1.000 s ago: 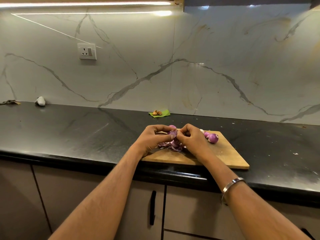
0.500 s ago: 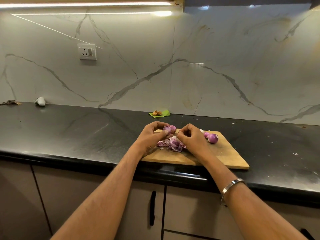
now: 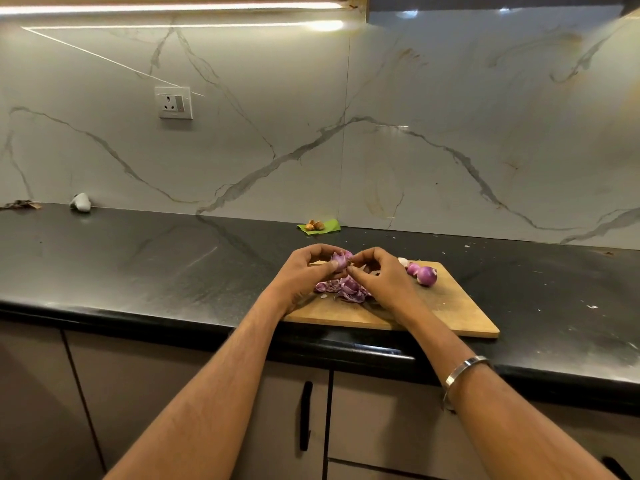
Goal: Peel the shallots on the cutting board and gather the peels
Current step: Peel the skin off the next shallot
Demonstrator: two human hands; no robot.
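Above the wooden cutting board's (image 3: pixel 446 313) far left corner, the left hand (image 3: pixel 304 275) grips a purple shallot (image 3: pixel 341 259) while the right hand (image 3: pixel 384 277) pinches its skin; peels (image 3: pixel 346 289) lie heaped beneath.

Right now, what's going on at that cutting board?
A person is peeling a shallot: the left hand grips it while the right hand picks at its skin, just above the wooden cutting board. A pile of purple peels lies on the board under the hands. A few more shallots sit on the board to the right.
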